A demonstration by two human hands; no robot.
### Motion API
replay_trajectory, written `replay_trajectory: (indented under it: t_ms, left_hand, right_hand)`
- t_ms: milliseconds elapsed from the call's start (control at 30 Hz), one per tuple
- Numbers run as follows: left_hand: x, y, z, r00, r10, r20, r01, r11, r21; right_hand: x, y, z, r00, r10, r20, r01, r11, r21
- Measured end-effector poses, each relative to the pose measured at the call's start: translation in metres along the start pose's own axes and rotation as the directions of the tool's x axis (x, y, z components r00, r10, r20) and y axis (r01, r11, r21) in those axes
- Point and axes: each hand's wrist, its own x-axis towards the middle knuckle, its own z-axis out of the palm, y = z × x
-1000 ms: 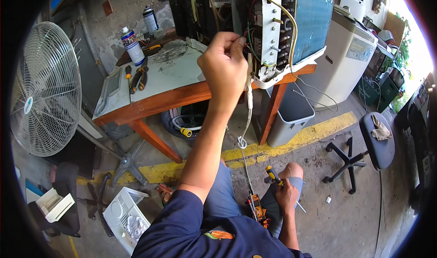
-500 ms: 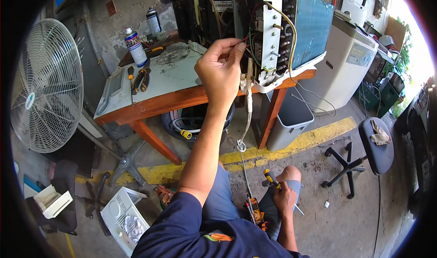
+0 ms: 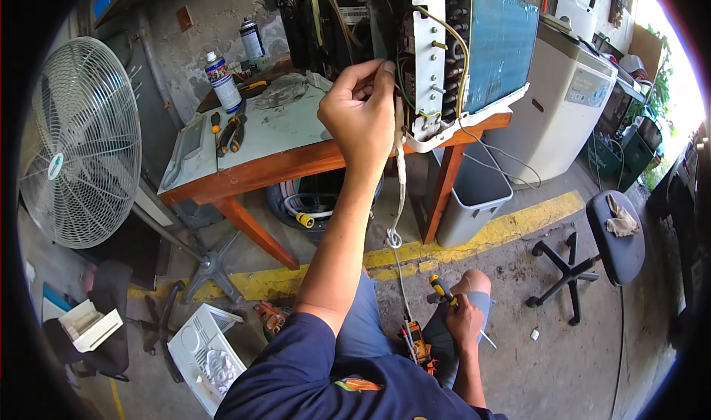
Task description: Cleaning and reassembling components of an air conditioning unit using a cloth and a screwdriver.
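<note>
My left hand [image 3: 361, 112] is raised to the front of an opened air conditioner unit [image 3: 428, 57], fingers bent and closed beside its wiring. Whatever lies between the fingertips is hidden. Green and yellow wires run close by, and a white-wrapped cord [image 3: 401, 168] hangs below, knotted partway down. My right hand [image 3: 464, 322] rests by my right knee, wrapped round a screwdriver [image 3: 443, 290] with a yellow and black handle. A thin pale shaft pokes out on the hand's other side. A yellow-orange meter [image 3: 419, 346] lies at my lap, with the cord reaching down to it.
The unit stands on a wooden table [image 3: 252, 179] with pliers [image 3: 232, 132], another screwdriver [image 3: 215, 127] and a spray can [image 3: 224, 83]. A grey bin [image 3: 474, 209] and dark tub [image 3: 278, 209] sit beneath. Around are a fan [image 3: 81, 142], a stool [image 3: 615, 242] and a washing machine [image 3: 552, 109].
The air conditioner unit has shifted slightly left and turned a little against the table. My left hand stays at its front; the red wire seen at the fingertips is now hidden. My right hand is still.
</note>
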Motion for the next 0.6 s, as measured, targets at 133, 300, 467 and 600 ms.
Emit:
replay_trajectory:
  t_ms: [133, 300, 467, 600]
  left_hand:
    - [-0.001, -0.002, -0.007, 0.997, 0.058, 0.046, -0.061, 0.996, 0.060]
    - [0.000, -0.008, -0.008, 0.994, -0.023, 0.104, 0.023, 1.000, -0.005]
    - [0.008, 0.001, -0.004, 0.994, -0.092, 0.060, 0.091, 0.996, 0.011]
    - [0.000, 0.006, -0.007, 0.990, 0.092, 0.111, -0.115, 0.969, 0.219]
  right_hand:
    - [0.001, 0.001, -0.001, 1.000, 0.009, 0.022, -0.009, 1.000, -0.008]
    - [0.002, 0.006, 0.000, 0.999, 0.023, 0.044, -0.022, 1.000, -0.018]
    - [0.003, 0.004, -0.002, 0.999, 0.018, 0.045, -0.017, 1.000, -0.026]
    - [0.002, 0.001, -0.004, 0.999, 0.010, 0.039, -0.010, 1.000, -0.006]
